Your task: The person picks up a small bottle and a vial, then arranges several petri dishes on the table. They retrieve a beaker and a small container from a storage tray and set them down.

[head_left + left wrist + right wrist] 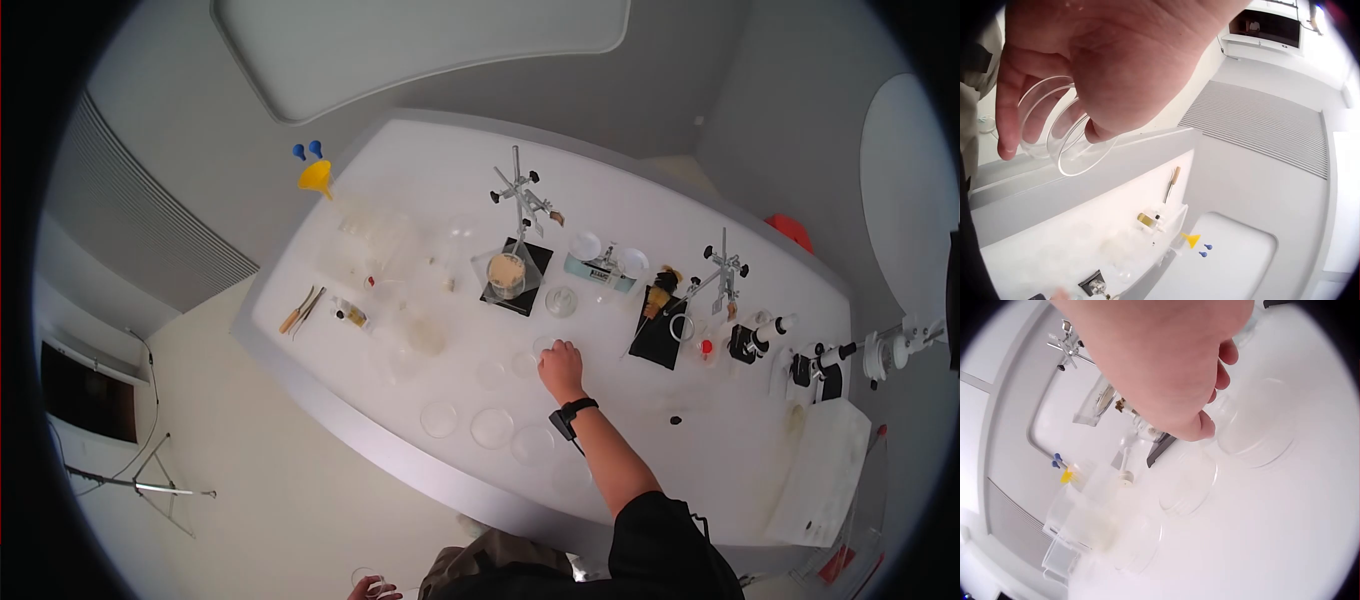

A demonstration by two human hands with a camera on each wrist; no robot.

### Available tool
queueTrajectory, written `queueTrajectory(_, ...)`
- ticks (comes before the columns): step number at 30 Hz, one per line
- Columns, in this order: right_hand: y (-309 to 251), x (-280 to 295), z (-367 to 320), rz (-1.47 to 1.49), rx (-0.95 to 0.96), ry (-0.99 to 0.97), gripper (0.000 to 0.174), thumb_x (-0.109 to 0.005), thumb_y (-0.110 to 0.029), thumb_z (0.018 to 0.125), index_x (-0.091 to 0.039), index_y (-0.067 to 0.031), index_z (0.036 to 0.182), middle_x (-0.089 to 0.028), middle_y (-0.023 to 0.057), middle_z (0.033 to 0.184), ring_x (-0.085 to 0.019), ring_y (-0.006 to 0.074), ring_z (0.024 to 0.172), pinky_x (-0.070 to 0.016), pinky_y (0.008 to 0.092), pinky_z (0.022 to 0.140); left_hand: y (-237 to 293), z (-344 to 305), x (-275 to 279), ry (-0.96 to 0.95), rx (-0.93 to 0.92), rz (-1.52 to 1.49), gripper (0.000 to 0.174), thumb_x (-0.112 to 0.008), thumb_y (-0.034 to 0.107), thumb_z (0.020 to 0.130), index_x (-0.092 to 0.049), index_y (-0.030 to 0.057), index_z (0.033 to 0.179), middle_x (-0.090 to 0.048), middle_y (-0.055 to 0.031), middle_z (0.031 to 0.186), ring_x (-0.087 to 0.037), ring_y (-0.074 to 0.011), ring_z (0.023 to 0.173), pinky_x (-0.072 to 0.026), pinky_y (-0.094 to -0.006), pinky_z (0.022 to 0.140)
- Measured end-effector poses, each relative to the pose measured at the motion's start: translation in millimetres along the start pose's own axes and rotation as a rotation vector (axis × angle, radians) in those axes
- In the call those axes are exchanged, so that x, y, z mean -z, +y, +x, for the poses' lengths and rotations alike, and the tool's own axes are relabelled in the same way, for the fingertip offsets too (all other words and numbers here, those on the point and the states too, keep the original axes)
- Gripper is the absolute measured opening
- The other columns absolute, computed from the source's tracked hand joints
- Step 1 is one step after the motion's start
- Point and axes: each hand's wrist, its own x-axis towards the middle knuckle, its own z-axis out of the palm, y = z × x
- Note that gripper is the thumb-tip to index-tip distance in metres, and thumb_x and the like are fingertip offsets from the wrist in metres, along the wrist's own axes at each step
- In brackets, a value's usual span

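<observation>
My left hand [375, 590] hangs low beyond the table's front edge. In the left wrist view its curled fingers and thumb hold clear petri dish pieces [1065, 142], two round rims side by side. Out over the middle of the table is my right hand [563, 370], palm down with fingers bent. It pinches at the rim of a clear petri dish [541, 344], partly hidden by the knuckles. Close by on its left lie more round dishes [490, 374]. Nearer the front edge, several others [492, 428] form a row.
Behind the right hand, a clamp stand [518, 195] rises by a beaker of tan material [507, 270]. Right of it are a balance [598, 270], a second stand [724, 265] and microscopes [750, 340]. Tweezers [310, 305], a small bottle [351, 314] and a yellow funnel [316, 177] are on the left.
</observation>
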Motion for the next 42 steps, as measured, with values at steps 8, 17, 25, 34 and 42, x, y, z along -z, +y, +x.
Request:
queueTrajectory(8,12.2,26.8,-24.6,0.255,-0.238,0.266,0.020,-0.067,-0.012,0.084,-0.071,-0.0074,0.103,-0.062,0.0121,0.089,-0.060,0.0327,0.090,-0.0503,0.0450,0.080,60.5,36.7,-13.1,-0.080,0.018,0.156,0.036,-0.054,0.033,0.105,-0.057,0.0062,0.128,-0.065,-0.0188,0.117,-0.066,-0.0343,0.101,-0.0547,-0.0328,0.068)
queueTrajectory(17,-84.1,93.9,-155.9,0.411,-0.367,0.159,0.012,-0.066,-0.006,0.085,-0.070,-0.0073,0.096,-0.067,0.0131,0.087,-0.062,0.0348,0.085,-0.0509,0.0450,0.075,139.0,103.8,-35.8,-0.334,0.113,0.459,0.040,-0.052,0.035,0.105,-0.055,0.0040,0.130,-0.065,-0.0167,0.117,-0.065,-0.0311,0.101,-0.0540,-0.0352,0.072)
queueTrajectory(25,-293.5,147.2,-208.8,0.894,-0.196,-0.438,0.043,-0.064,-0.015,0.092,-0.059,-0.0125,0.135,-0.065,0.0131,0.096,-0.063,0.0327,0.090,-0.0510,0.0437,0.080,204.3,108.4,-103.8,-0.850,-0.098,1.002,0.036,-0.051,0.031,0.104,-0.054,0.0029,0.128,-0.067,-0.0173,0.115,-0.070,-0.0354,0.101,-0.0572,-0.0359,0.078)
queueTrajectory(34,-334.6,167.1,-233.7,0.384,0.195,-0.147,0.032,-0.059,-0.011,0.087,-0.067,-0.0117,0.119,-0.062,0.0068,0.095,-0.063,0.0271,0.091,-0.0495,0.0392,0.079,200.5,89.9,-146.7,-1.019,0.290,0.955,0.036,-0.050,0.037,0.106,-0.057,0.0078,0.125,-0.069,-0.0116,0.114,-0.070,-0.0259,0.100,-0.0545,-0.0348,0.085)
queueTrajectory(42,-352.7,185.3,-244.9,0.305,0.194,-0.076,0.028,-0.062,-0.012,0.085,-0.068,-0.0139,0.112,-0.062,0.0043,0.096,-0.062,0.0250,0.090,-0.0490,0.0394,0.080,205.6,80.9,-157.3,-1.121,0.241,1.016,0.042,-0.046,0.040,0.106,-0.053,0.0072,0.131,-0.068,-0.0101,0.116,-0.071,-0.0254,0.097,-0.0559,-0.0310,0.079)
